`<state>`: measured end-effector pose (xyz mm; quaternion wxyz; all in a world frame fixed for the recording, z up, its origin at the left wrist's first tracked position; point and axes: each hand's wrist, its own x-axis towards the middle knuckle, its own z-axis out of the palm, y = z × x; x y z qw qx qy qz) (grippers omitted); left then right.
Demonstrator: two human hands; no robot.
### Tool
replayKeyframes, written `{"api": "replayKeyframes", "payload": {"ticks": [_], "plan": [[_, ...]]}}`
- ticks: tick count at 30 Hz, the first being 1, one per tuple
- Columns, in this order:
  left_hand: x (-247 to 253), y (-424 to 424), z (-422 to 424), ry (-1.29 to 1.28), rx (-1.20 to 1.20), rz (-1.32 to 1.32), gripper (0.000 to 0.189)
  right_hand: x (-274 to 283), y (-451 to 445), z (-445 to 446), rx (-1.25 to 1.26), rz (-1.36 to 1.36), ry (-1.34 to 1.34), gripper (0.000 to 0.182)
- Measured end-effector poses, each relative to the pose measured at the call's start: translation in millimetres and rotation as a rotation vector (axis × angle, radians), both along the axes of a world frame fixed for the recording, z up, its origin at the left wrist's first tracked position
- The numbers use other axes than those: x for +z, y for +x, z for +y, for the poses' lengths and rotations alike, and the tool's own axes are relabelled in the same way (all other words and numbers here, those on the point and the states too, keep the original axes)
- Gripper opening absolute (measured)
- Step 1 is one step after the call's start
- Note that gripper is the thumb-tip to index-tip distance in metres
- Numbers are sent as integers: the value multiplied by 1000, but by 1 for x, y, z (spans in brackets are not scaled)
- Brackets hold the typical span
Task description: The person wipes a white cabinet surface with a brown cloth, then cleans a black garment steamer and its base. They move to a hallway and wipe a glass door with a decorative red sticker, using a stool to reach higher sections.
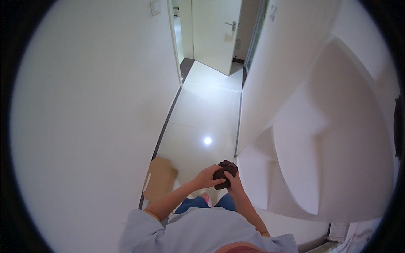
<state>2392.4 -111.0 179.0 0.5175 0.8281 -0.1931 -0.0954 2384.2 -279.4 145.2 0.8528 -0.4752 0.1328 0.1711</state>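
Observation:
Between my two hands, in front of my waist, is a dark brown object (225,177) with a lumpy, folded upper end; its exact kind cannot be told. My left hand (211,177) grips it from the left side, fingers wrapped over its edge. On the right side my right hand (234,183) holds it, the thumb lying across its face. Part of the object is hidden under my fingers.
A flattened brown cardboard piece (160,178) leans by the left wall (95,110). White curved shelves (295,177) stand close on the right. Ahead, the tiled floor (205,110) runs to a partly open white door (215,34) with a metal handle.

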Motion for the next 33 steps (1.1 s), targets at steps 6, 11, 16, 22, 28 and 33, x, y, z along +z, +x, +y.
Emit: {"api": "replayKeyframes", "payload": {"ticks": [6, 11, 16, 22, 28, 33], "plan": [[-9, 93, 25, -39, 116, -2, 50, 9, 118, 24, 128, 83, 104, 49], [-14, 204, 63, -148, 199, 64, 52, 13, 242, 57, 211, 108, 193, 52], [4, 344, 113, -240, 297, 82, 50, 12, 392, 97, 271, 57, 339, 51], [48, 495, 175, 91, 528, -288, 45, 35, 536, 115, 292, 108, 354, 55], [96, 657, 274, 397, 716, -618, 47, 37, 663, 136, 261, 92, 368, 54], [170, 828, 341, 684, 920, -844, 52, 31, 824, 145, 223, 83, 363, 54]]}}
